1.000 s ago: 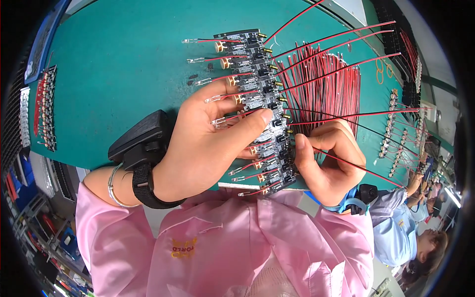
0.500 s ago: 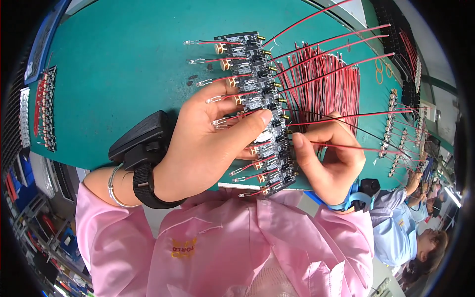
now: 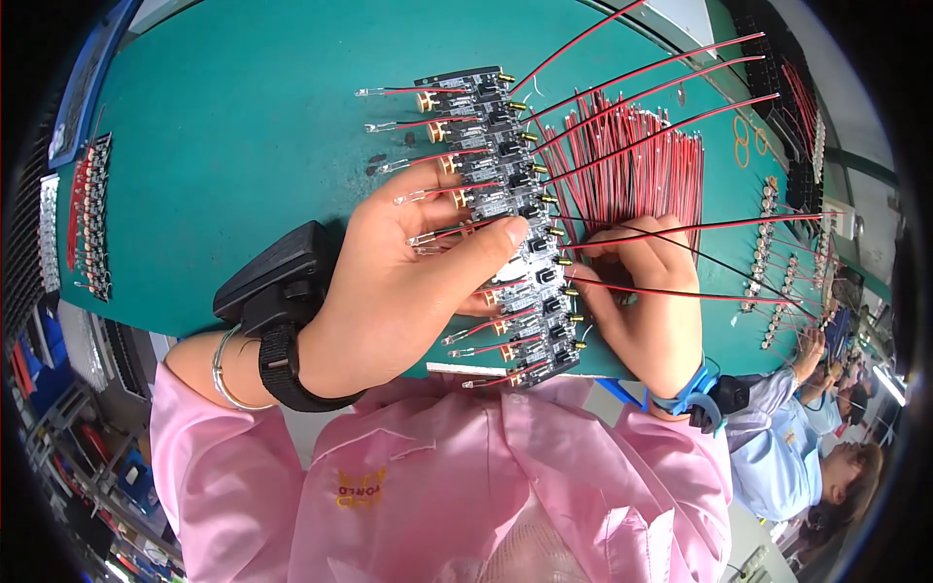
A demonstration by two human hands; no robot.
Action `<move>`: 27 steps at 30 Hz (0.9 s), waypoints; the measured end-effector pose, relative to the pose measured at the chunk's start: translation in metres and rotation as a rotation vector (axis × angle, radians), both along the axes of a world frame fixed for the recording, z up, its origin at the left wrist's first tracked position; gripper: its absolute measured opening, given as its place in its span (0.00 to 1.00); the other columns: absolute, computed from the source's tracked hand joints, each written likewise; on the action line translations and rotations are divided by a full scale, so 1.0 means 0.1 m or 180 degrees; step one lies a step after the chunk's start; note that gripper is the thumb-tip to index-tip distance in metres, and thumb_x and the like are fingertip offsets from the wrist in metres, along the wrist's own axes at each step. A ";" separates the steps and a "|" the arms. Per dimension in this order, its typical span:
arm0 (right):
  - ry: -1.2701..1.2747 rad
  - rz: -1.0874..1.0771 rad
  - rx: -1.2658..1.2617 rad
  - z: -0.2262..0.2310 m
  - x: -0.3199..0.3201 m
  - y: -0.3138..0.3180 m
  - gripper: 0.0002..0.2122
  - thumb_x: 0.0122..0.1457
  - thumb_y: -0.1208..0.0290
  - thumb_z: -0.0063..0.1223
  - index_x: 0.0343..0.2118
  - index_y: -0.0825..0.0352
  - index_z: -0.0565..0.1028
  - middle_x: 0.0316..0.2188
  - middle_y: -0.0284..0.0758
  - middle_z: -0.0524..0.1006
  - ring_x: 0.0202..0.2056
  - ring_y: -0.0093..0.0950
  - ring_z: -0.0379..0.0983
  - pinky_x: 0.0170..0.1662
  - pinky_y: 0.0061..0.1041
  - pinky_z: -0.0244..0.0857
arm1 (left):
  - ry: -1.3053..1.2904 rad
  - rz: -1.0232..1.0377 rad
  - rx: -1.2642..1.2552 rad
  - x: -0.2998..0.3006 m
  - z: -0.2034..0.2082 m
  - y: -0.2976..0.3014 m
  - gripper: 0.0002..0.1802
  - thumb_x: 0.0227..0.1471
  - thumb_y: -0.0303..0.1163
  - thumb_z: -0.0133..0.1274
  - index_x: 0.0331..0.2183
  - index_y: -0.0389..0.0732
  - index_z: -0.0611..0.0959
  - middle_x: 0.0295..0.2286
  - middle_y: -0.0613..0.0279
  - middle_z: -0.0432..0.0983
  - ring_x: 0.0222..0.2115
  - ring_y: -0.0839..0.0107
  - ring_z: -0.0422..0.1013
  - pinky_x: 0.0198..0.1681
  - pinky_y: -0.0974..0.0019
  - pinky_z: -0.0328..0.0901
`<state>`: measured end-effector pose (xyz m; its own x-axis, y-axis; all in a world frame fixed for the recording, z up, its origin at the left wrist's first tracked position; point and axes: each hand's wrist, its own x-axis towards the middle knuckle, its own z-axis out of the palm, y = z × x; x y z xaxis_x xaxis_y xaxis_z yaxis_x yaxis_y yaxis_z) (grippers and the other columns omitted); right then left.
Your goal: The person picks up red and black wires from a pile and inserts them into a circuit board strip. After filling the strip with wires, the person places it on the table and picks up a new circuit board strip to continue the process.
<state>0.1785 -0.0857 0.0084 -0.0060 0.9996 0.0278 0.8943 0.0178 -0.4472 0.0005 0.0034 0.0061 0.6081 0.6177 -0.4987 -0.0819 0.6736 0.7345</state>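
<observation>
My left hand (image 3: 408, 253) grips a long strip of black circuit boards (image 3: 530, 209), thumb on its face and fingers behind. Along the strip's left side hang small clear LEDs (image 3: 386, 127) on short red and black leads, beside round copper-coloured parts (image 3: 436, 132). Longer red and black wires (image 3: 671, 228) reach out from its right side. My right hand (image 3: 646, 291) is closed just right of the strip, at the near end of a pile of red and black wires (image 3: 641, 165). Its fingers are curled, and what lies between them is hidden.
A green mat (image 3: 253, 117) covers the table. Finished-looking board strips (image 3: 92, 214) lie at the far left; more strips (image 3: 763, 243) lie at the right. Rubber bands (image 3: 742, 143) rest behind the wire pile. Another person in light blue (image 3: 777, 471) sits at the right.
My right hand has shifted slightly up and left, its fingers curling in toward the wire pile. The strip in my left hand has shifted slightly left.
</observation>
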 end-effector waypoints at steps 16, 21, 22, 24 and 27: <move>0.2143 -0.1321 -0.0475 0.10 0.00 -0.04 0.06 0.50 0.78 0.50 0.32 0.72 0.69 0.24 0.31 0.70 0.25 0.16 0.64 0.29 0.12 0.57 | -0.0050 0.0026 0.0007 -0.02 -0.01 0.02 0.15 0.47 0.26 0.51 0.39 0.36 0.70 0.31 0.64 0.72 0.28 0.81 0.69 0.23 0.76 0.68; 0.3138 -0.1473 -0.0215 0.12 0.12 0.01 0.08 0.51 0.81 0.48 0.35 0.73 0.67 0.26 0.32 0.71 0.23 0.16 0.65 0.27 0.13 0.60 | -0.0022 0.0102 -0.0016 -0.02 0.01 0.05 0.15 0.46 0.25 0.51 0.39 0.36 0.70 0.32 0.63 0.72 0.29 0.80 0.69 0.23 0.75 0.69; 0.3249 -0.1478 -0.0378 0.15 0.18 0.00 0.08 0.51 0.82 0.48 0.35 0.73 0.66 0.27 0.33 0.71 0.24 0.16 0.66 0.28 0.13 0.61 | -0.0009 0.0132 -0.0018 -0.02 0.02 0.06 0.15 0.46 0.25 0.51 0.39 0.36 0.70 0.32 0.63 0.72 0.29 0.80 0.69 0.24 0.75 0.69; 0.3356 -0.1485 -0.0543 0.16 0.20 0.00 0.08 0.51 0.82 0.48 0.35 0.73 0.66 0.28 0.34 0.72 0.25 0.17 0.67 0.28 0.14 0.63 | -0.0036 0.0162 -0.0014 -0.02 0.02 0.06 0.15 0.46 0.25 0.51 0.39 0.36 0.70 0.32 0.63 0.72 0.29 0.79 0.69 0.24 0.75 0.70; 0.3923 -0.1573 -0.0158 0.13 0.14 0.01 0.09 0.50 0.84 0.49 0.36 0.73 0.67 0.29 0.36 0.72 0.27 0.18 0.69 0.30 0.14 0.64 | -0.0083 0.0233 0.0001 -0.02 0.02 0.06 0.15 0.46 0.24 0.51 0.39 0.37 0.70 0.32 0.63 0.72 0.29 0.79 0.69 0.24 0.74 0.70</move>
<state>0.1925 -0.0847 0.0214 0.3586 0.8894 -0.2834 -0.1862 -0.2294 -0.9554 -0.0020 0.0091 0.0077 0.5739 0.6612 -0.4832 -0.1500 0.6649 0.7317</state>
